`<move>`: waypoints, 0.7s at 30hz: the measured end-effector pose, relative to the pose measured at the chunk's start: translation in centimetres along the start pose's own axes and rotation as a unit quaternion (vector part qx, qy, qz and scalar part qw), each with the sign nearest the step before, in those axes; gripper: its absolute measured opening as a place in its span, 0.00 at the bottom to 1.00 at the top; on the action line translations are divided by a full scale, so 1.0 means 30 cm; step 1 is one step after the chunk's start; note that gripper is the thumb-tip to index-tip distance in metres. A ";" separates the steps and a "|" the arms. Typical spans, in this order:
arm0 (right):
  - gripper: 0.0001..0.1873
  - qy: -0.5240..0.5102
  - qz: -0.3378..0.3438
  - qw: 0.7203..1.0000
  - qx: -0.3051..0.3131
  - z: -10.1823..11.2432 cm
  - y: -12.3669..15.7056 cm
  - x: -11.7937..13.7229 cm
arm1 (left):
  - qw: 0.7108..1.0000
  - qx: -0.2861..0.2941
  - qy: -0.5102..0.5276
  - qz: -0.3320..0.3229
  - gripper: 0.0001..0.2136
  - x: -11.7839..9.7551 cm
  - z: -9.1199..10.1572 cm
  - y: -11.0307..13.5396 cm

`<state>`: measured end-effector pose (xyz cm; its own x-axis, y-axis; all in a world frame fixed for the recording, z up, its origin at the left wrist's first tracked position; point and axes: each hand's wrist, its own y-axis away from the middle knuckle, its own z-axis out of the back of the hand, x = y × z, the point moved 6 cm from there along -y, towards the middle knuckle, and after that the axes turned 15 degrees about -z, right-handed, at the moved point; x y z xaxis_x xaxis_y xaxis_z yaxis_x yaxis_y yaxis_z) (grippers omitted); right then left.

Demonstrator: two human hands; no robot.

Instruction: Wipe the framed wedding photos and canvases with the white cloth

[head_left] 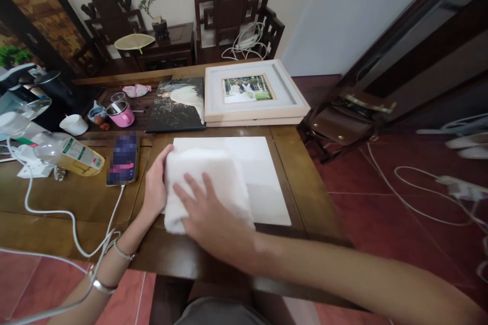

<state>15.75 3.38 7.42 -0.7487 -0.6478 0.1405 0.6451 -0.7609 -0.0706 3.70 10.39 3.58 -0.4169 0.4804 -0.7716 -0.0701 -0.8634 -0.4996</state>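
Observation:
A folded white towel [213, 172] lies on a white board [263, 177] on the wooden table [305, 188]. My left hand [154, 188] grips the towel's left edge, thumb curled over the top. Flat on top of the towel rests my right hand [208, 216], its fingers stretched out and spread, pointing up and left. My right forearm crosses the picture from the lower right corner. Two bracelets sit on my left wrist.
A phone [122, 158] on a white charging cable lies left of the towel, beside a tipped plastic bottle [70, 152]. Behind are a dark photo print [177, 104], a framed photo [253, 92], a pink mug [121, 114] and a white cup [74, 124]. Cables trail over the red floor at right.

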 end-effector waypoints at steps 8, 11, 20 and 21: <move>0.17 -0.055 -0.073 0.988 0.123 -0.001 0.070 -0.191 | 0.985 0.105 -0.122 -0.066 0.21 -0.050 -0.052 -0.001; 0.23 -0.045 -0.122 0.987 0.092 0.018 -0.030 -0.288 | 0.974 0.139 -0.154 -0.097 0.19 -0.045 -0.070 0.000; 0.16 -0.124 -0.115 0.984 0.060 0.069 -0.340 -0.238 | 0.961 0.182 -0.171 -0.120 0.16 -0.049 -0.071 -0.002; 0.16 -0.131 -0.115 0.983 0.061 0.078 -0.334 -0.241 | 0.961 0.180 -0.175 -0.118 0.17 -0.045 -0.069 0.000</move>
<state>15.06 15.78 9.42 -0.8221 -0.4153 0.3895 0.4889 -0.8655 0.1089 6.14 10.06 3.81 -0.6250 0.6428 -0.4429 -0.4827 -0.7641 -0.4279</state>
